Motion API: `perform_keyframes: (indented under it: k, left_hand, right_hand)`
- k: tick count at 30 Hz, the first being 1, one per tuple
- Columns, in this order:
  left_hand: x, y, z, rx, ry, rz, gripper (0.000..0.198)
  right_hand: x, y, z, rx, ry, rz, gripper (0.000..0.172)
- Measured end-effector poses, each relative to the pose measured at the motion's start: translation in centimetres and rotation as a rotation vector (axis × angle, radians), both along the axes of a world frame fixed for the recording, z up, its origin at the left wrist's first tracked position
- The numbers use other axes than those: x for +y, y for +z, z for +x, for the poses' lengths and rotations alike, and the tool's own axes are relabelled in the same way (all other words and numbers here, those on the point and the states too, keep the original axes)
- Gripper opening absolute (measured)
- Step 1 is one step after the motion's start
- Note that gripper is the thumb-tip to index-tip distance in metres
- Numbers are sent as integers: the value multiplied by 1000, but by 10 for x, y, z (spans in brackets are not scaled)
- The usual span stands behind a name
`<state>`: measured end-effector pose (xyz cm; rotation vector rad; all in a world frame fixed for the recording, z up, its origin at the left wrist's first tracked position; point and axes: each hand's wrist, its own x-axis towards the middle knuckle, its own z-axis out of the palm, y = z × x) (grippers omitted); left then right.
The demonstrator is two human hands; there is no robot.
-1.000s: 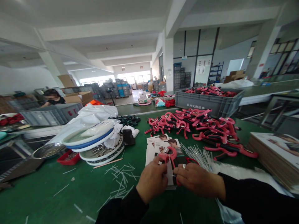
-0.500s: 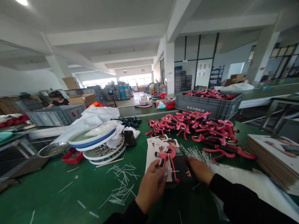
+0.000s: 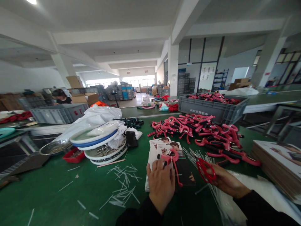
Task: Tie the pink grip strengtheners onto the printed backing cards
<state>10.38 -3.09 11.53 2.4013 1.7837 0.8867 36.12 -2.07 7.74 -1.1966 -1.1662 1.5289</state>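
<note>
A pink-and-black hand tool [image 3: 175, 160] with a hooked jaw, like a pipe cutter, lies on a stack of printed cards [image 3: 152, 150]. My left hand [image 3: 161, 185] rests palm down over the tool's lower part and the card, thumb apart and fingers laid out, hiding part of the handle. To the right, my right hand [image 3: 227, 180] is closed on red-handled scissors [image 3: 205, 169], held over loose white cable ties [image 3: 194, 153]. The scissors' blades are hard to make out. Several more pink tools [image 3: 178, 124] lie heaped behind the cards.
A grey crate [image 3: 211, 110] of pink tools stands behind the heap. At right are a thick card stack [image 3: 270, 163] and a clear bag [image 3: 249, 185]. Cut tie scraps [image 3: 124, 175], stacked round trays [image 3: 94, 141] and a red tray [image 3: 73, 157] lie leftward. Another person [image 3: 62, 97] sits far left.
My right hand has moved right, away from the cards, and the red scissors now show clearly. My left hand has turned from a curled hold to lying flatter over the tool.
</note>
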Motion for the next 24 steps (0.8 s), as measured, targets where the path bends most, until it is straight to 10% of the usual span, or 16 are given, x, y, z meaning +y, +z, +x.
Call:
perform_keyframes:
  k: [7,18,24]
  left_hand:
    - [21,17,13,87,41,-133,16]
    - [29,6,8,-172,58,-234,14]
    - [34,-4,2,-317,31,-250,13]
  right_hand:
    - [-10,27,-47,-13,89,53,47]
    - [5,66,-49,-1549,152,1044,39]
    - [6,82,-72,-1814,309,1324,33]
